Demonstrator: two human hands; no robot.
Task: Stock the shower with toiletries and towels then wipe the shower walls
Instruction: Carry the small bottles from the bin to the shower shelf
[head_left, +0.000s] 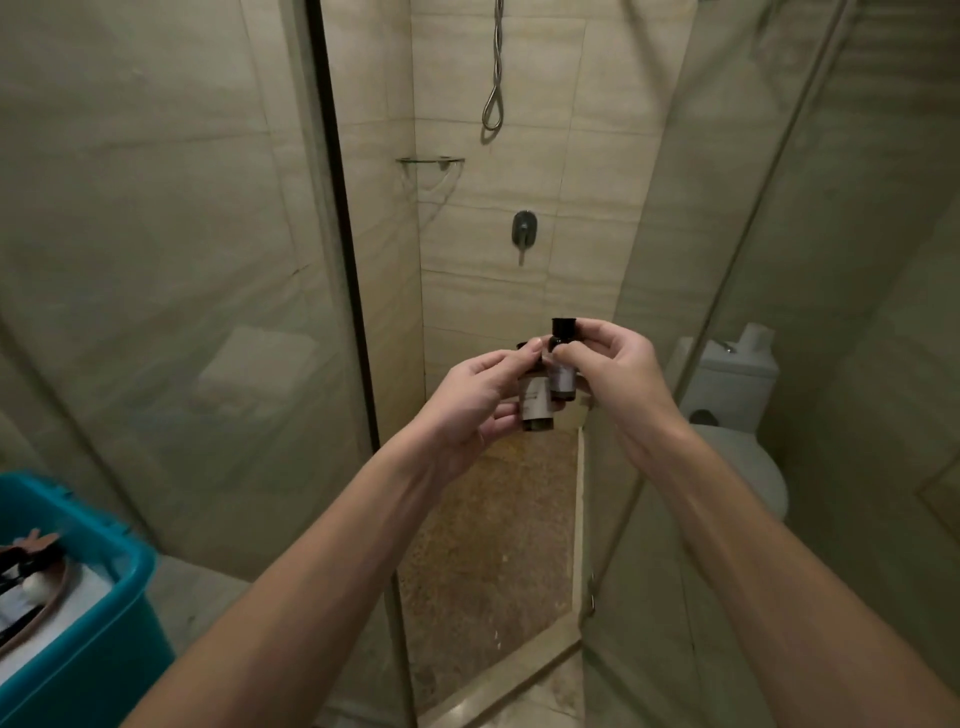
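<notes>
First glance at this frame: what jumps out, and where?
Dead centre, the left hand holds the left toiletry bottle while the right hand pinches the right toiletry bottle beside it. Behind them, a glass corner shelf is fixed high on the tiled shower wall. A teal bin fills the lower left corner.

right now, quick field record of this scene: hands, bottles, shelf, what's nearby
left hand: holds labelled bottle
right hand: pinches black-capped bottle near its neck
bottles: side by side, upright, in front of the shower opening
glass corner shelf: on the shower wall, bottles not yet on it
teal bin: lower left, holds supplies
toilet: right, behind the glass
</notes>
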